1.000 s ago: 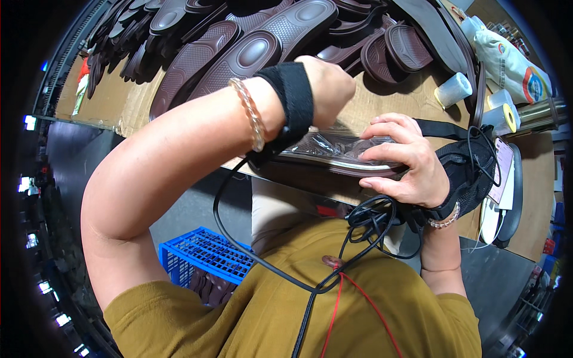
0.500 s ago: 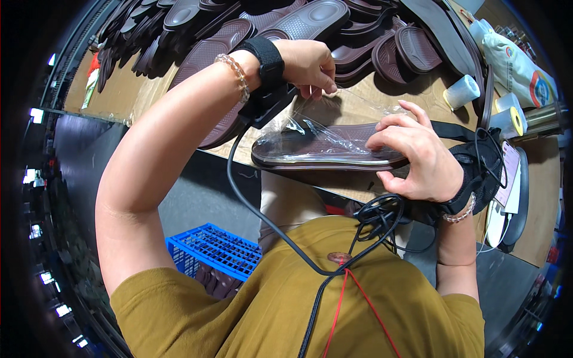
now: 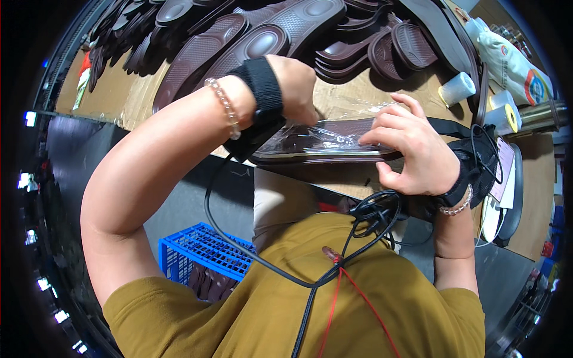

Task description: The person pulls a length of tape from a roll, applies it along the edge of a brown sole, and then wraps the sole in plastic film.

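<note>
A dark brown shoe sole (image 3: 352, 127) lies lengthwise near the table's front edge, with clear, crinkled plastic film (image 3: 328, 137) over much of it. My left hand (image 3: 296, 89) is bent down over the sole's left half, fingers closed at the film's far side; the fingertips are partly hidden by the hand. At the right end, my right hand (image 3: 421, 149) has its curled fingers on the film and sole, while its thumb lies at the near edge. Both wrists wear black straps and beaded bracelets.
More brown soles (image 3: 250, 45) are piled across the back of the table (image 3: 140, 89). Rolls of film (image 3: 458, 89) and a white bag (image 3: 513, 65) stand at the right. A blue basket (image 3: 206, 250) is below on the left. Black cables (image 3: 376, 221) hang before my chest.
My left hand has come down and nearer to the sole, lowering the film it was pulling up. My right hand remains at the sole's right end.
</note>
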The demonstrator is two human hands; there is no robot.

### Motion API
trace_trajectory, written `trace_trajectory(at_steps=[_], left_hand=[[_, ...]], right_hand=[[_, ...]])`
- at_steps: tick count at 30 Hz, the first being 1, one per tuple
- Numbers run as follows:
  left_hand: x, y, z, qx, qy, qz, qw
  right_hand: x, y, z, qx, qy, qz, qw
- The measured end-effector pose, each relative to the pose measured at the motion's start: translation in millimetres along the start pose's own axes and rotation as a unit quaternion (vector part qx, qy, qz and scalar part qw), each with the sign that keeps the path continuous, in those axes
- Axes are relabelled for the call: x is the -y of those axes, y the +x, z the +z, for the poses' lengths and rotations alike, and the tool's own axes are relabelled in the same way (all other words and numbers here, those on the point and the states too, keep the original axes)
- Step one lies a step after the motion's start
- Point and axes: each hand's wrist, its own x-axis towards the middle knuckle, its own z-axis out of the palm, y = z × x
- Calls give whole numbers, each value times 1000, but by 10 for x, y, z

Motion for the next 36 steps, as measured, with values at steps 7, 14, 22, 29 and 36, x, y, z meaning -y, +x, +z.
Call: trace_trajectory(at_steps=[7,14,22,29,36], left_hand=[[320,80,-184,95,-93,36,990],[519,99,54,2,-251,62,966],[580,-147,309,-18,-311,95,945],[504,-521,400,-9,-370,195,908],[316,-593,541,-38,-245,142,958]], right_hand=[[-16,-7,-44,8,-5,1,1000],[-51,-13,-93,26,0,21,999],[-103,-52,-175,44,4,30,999],[-136,-45,-202,50,6,37,998],[-119,-19,-227,56,1,40,998]])
